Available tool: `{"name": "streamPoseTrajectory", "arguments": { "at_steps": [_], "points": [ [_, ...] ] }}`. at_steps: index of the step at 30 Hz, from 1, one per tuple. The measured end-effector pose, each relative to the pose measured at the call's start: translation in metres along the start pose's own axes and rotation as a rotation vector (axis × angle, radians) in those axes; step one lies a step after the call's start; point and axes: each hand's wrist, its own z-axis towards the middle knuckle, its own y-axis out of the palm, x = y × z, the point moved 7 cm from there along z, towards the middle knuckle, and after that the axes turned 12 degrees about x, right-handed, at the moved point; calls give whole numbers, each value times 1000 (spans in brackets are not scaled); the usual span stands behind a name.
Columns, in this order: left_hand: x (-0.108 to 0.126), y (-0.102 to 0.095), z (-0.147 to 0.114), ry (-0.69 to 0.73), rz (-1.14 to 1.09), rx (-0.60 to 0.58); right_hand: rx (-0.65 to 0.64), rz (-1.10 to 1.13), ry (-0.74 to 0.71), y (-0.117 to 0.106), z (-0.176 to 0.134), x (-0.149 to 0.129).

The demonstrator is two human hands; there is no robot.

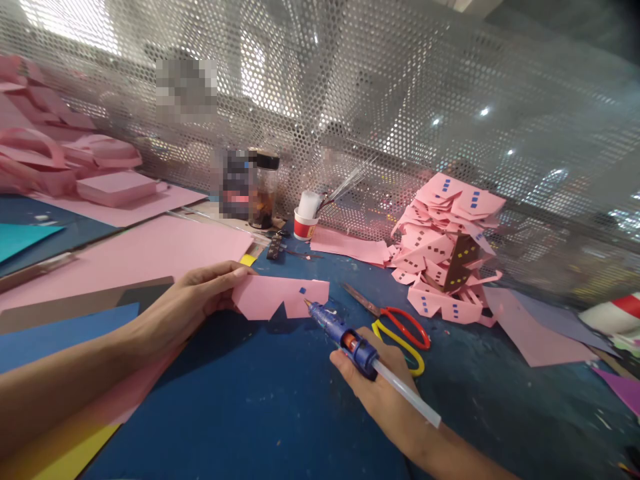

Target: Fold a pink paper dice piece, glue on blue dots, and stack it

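– The left grip (213, 290): on what was it closed?
– The left end of a notched pink paper cutout (265, 293) was pinched between thumb and fingers, while a blue hot-glue gun (330, 325) was clasped by the right grip (383, 380).
– Where was the cutout held?
– Over the bench (235, 400), left of the scissors (423, 333); whether the surface was touched could not be told.
– How far was the work advanced?
– The outline was already cut, and one small blue square (303, 291) was seen on it. Several squares were borne by pieces in the pile of pink cutouts (425, 243), so most were judged still to be added here. The nozzle (307, 303) was pointed just beside the lone square; whether glue was laid could not be made out.
– And how was the cutout shaped?
– Long and flat, with a slanted lower left corner and a triangular notch in its lower edge.
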Motion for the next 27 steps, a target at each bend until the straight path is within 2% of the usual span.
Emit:
{"name": "streamPoseTrajectory", "arguments": {
  "at_steps": [27],
  "points": [
    [-1,-3,2,31,7,3,12,-58,-67,0,0,4]
  ]
}}
